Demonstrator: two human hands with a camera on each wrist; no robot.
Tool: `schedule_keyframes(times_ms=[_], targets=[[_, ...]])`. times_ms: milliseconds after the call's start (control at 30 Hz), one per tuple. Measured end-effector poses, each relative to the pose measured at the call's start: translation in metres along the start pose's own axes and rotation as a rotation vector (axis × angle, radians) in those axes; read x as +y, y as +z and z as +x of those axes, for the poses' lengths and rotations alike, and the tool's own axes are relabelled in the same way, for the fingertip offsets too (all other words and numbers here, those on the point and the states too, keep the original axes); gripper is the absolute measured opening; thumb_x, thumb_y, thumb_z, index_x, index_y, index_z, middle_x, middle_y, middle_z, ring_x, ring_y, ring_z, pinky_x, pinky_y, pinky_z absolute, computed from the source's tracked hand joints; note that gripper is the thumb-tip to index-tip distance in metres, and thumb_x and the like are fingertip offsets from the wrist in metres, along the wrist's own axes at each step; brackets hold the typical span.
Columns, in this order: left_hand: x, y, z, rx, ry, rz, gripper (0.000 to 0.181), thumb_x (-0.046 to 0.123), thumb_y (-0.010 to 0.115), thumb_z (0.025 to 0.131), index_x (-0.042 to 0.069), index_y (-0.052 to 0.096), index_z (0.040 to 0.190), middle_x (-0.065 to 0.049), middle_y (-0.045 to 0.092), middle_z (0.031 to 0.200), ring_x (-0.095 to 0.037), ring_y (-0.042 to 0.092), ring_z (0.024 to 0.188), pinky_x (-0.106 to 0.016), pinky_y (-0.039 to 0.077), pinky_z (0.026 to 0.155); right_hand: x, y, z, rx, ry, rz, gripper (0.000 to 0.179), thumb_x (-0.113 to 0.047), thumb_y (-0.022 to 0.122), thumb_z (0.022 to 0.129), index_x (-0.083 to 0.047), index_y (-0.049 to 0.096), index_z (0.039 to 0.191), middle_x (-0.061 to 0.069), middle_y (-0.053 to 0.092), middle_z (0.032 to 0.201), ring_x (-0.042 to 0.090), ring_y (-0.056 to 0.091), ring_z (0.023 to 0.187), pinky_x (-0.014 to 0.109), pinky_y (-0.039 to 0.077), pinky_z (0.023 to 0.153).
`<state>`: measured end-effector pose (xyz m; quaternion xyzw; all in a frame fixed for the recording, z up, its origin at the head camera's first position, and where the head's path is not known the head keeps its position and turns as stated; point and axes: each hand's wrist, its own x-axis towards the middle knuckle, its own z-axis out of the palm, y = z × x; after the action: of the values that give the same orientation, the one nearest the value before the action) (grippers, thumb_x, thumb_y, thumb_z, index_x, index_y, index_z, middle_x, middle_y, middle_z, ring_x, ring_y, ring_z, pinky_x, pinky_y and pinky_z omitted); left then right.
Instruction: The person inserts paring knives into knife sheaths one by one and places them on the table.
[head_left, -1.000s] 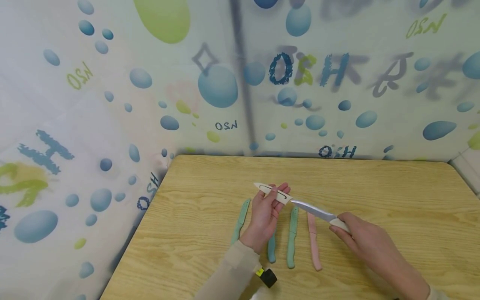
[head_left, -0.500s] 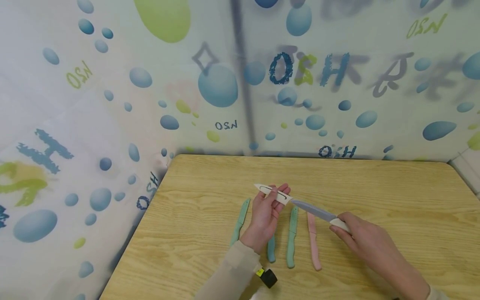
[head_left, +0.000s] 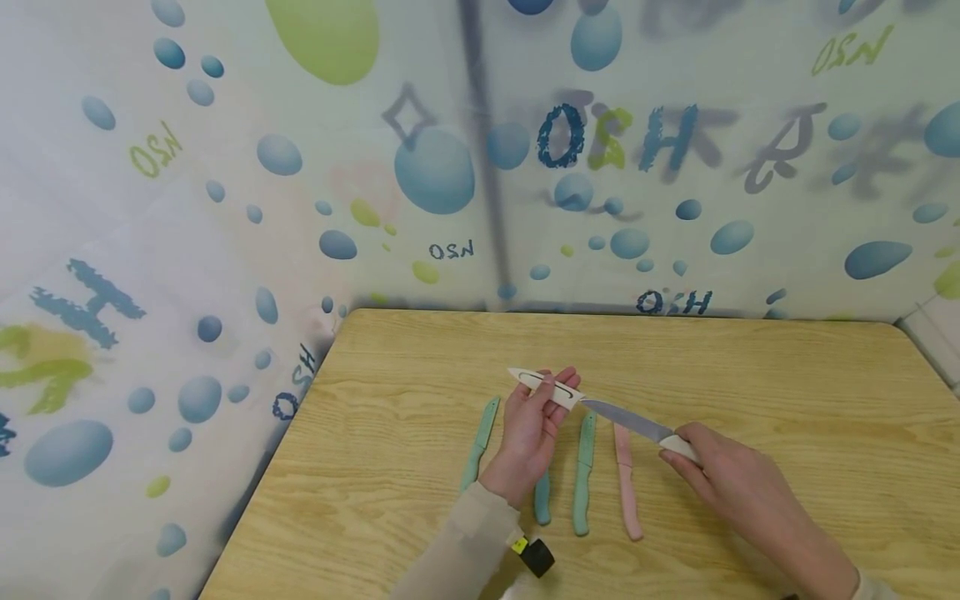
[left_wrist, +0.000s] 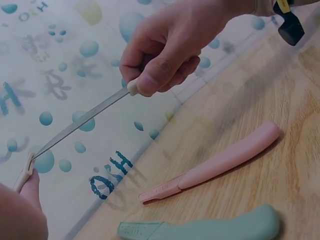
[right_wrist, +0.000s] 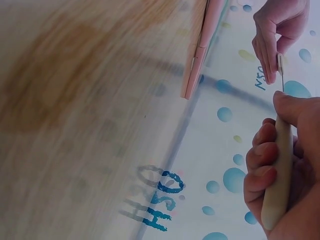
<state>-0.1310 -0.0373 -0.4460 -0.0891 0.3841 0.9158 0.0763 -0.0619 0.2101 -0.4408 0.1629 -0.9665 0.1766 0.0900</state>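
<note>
My left hand (head_left: 528, 429) pinches a cream knife sheath (head_left: 567, 395) between thumb and fingers, above the table. In my right hand (head_left: 738, 479) is a knife (head_left: 628, 419) with a cream handle (right_wrist: 278, 180), gripped with the fingers curled round it. Its bare steel blade (left_wrist: 82, 120) points left, and the tip is at the sheath's mouth. Whether the tip sits slightly inside cannot be told. Below the hands lie sheathed knives: a green knife (head_left: 480, 442) on the left, a blue knife (head_left: 542, 500) partly hidden by my left hand, another green knife (head_left: 583, 475), and a pink knife (head_left: 628, 483).
The wooden table (head_left: 825, 417) carries the row of knives near its middle. Behind and to the left stands a patterned wall covering (head_left: 637, 167) with blue and green spots. A black wrist camera (head_left: 536, 557) hangs beside the left sleeve (head_left: 465, 542).
</note>
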Motion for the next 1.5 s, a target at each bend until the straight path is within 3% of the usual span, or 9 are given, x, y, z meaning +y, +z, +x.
schedule_keyframes(times_ms=[200, 433, 767, 1033, 1500], targets=[[0.0, -0.001, 0.0, -0.008, -0.045, -0.025, 0.04, 0.008, 0.043, 0.112, -0.011, 0.03, 0.145, -0.029, 0.059, 0.138, -0.027, 0.066, 0.123, -0.032, 0.052, 0.105, 0.0, 0.0, -0.001, 0.011, -0.008, 0.001, 0.021, -0.023, 0.078, 0.095, -0.01, 0.062, 0.101, -0.009, 0.05, 0.074, 0.005, 0.039, 0.058, 0.025, 0.034, 0.047], [0.0, -0.001, 0.0, 0.007, -0.089, -0.054, 0.045, 0.009, 0.043, 0.112, -0.01, 0.028, 0.149, -0.027, 0.06, 0.138, -0.026, 0.066, 0.123, -0.031, 0.052, 0.105, 0.0, -0.001, -0.001, 0.002, -0.005, 0.003, 0.022, -0.024, 0.078, 0.094, -0.01, 0.063, 0.102, -0.009, 0.051, 0.075, 0.005, 0.039, 0.058, 0.025, 0.034, 0.047], [-0.003, 0.002, 0.0, 0.012, -0.025, -0.033, 0.01, 0.007, 0.047, 0.111, 0.003, 0.046, 0.119, -0.024, 0.066, 0.13, -0.027, 0.069, 0.117, -0.035, 0.054, 0.102, -0.001, 0.0, -0.001, -0.012, 0.006, -0.004, 0.023, -0.024, 0.079, 0.094, -0.009, 0.063, 0.102, -0.009, 0.051, 0.074, 0.006, 0.039, 0.057, 0.025, 0.034, 0.047], [-0.009, 0.007, -0.002, -0.006, 0.012, -0.028, 0.005, 0.006, 0.048, 0.11, 0.005, 0.047, 0.115, -0.025, 0.065, 0.132, -0.027, 0.068, 0.119, -0.037, 0.054, 0.103, -0.002, 0.0, 0.0, -0.031, 0.031, 0.03, 0.022, -0.024, 0.077, 0.096, -0.008, 0.063, 0.103, -0.008, 0.051, 0.073, 0.007, 0.04, 0.058, 0.025, 0.035, 0.047], [-0.011, 0.01, -0.004, -0.005, 0.022, -0.033, 0.004, 0.006, 0.049, 0.11, 0.004, 0.049, 0.113, -0.025, 0.066, 0.131, -0.028, 0.068, 0.119, -0.037, 0.055, 0.102, -0.007, 0.001, 0.003, -0.048, 0.043, 0.074, 0.021, -0.023, 0.075, 0.097, -0.008, 0.064, 0.106, -0.008, 0.052, 0.075, 0.007, 0.042, 0.06, 0.024, 0.036, 0.049]])
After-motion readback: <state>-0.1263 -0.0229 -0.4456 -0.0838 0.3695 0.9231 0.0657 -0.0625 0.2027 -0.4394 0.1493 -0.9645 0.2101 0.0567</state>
